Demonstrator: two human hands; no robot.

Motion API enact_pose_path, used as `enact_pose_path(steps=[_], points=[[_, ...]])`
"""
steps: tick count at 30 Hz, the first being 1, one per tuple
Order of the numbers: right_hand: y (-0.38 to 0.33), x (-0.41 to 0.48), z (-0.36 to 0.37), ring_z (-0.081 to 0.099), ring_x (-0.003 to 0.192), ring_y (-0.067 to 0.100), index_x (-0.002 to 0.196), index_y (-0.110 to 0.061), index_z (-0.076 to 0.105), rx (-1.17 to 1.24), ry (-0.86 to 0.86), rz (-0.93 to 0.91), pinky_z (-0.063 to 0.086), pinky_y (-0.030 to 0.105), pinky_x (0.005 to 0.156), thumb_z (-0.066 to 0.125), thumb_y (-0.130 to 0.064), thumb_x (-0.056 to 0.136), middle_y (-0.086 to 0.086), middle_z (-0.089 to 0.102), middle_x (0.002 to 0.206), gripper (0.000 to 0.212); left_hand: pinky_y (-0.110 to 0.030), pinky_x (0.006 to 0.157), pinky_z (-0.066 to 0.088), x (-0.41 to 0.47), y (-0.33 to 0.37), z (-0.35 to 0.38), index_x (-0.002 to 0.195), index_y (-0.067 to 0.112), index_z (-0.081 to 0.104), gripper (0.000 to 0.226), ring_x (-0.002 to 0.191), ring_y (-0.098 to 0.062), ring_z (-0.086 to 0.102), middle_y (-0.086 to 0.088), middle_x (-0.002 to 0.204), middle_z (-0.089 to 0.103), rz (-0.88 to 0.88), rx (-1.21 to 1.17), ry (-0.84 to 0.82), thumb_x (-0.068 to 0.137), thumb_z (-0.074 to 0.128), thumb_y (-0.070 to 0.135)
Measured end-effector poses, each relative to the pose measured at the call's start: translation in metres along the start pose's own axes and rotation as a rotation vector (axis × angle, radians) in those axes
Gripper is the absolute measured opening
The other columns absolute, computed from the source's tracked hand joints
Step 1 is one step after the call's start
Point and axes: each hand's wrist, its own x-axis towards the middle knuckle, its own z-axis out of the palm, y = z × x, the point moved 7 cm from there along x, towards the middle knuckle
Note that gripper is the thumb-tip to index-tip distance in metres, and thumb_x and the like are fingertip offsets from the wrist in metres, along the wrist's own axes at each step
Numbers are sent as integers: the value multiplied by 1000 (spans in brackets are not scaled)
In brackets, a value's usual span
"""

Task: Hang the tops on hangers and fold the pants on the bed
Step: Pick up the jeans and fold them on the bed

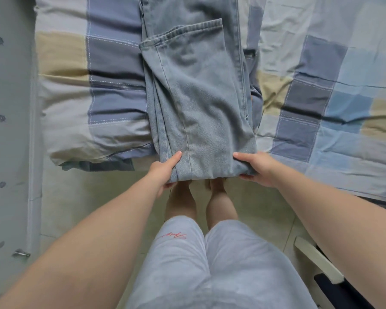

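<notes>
Light blue jeans (pixel 198 92) lie lengthwise on the bed (pixel 321 63), folded over so the leg hems rest on top in the upper middle. The near folded end hangs just past the bed's front edge. My left hand (pixel 165 172) grips the near left corner of that fold, thumb on top. My right hand (pixel 254 167) grips the near right corner the same way, fingers under the cloth. No tops or hangers are in view.
The bed carries a blue, grey and beige checked cover, with a pillow (pixel 76 97) at the left. A pale wardrobe door (pixel 9 152) stands along the left edge. A dark chair (pixel 334 284) sits at the lower right on the tile floor.
</notes>
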Motion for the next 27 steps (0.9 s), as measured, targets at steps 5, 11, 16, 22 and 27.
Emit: enact_pose_path(steps=[5, 11, 16, 22, 27], points=[[17, -58, 5, 70, 87, 16, 113, -22, 65, -11, 44, -6, 57, 34, 71, 78, -24, 85, -1, 75, 100, 31, -21, 44, 50, -54, -22, -18, 115, 18, 65, 49, 80, -18, 66, -2, 98, 72, -109, -25, -9, 81, 80, 49], [32, -128, 17, 72, 76, 22, 111, -13, 65, -103, -40, 77, 60, 35, 74, 78, -24, 86, 6, 76, 88, 31, -27, 53, 52, -112, -43, -49, 121, 21, 61, 60, 100, -19, 66, -3, 117, 69, -260, 75, -25, 75, 84, 51], [9, -165, 26, 63, 56, 17, 104, -13, 61, -149, -68, 79, 52, 27, 57, 71, -26, 91, 5, 68, 70, 22, -21, 44, 45, -132, -13, -66, 117, 16, 63, 53, 62, -14, 49, -3, 86, 58, -184, 127, -2, 78, 84, 45], [-46, -177, 39, 56, 49, 15, 101, -13, 56, 71, -58, 61, 50, 25, 54, 63, -26, 91, 6, 68, 66, 17, -24, 45, 45, -142, 57, -72, 110, 8, 67, 27, 48, -16, 44, -7, 72, 55, 13, -80, 103, 86, 71, 19], [-113, -172, 52, 55, 47, 12, 88, -16, 63, 231, -102, 10, 48, 22, 53, 58, -34, 90, 5, 69, 68, 19, -22, 50, 47, -145, 129, -67, 102, 19, 58, 11, 40, -8, 45, 1, 65, 53, 87, -381, 63, 92, 61, 19]])
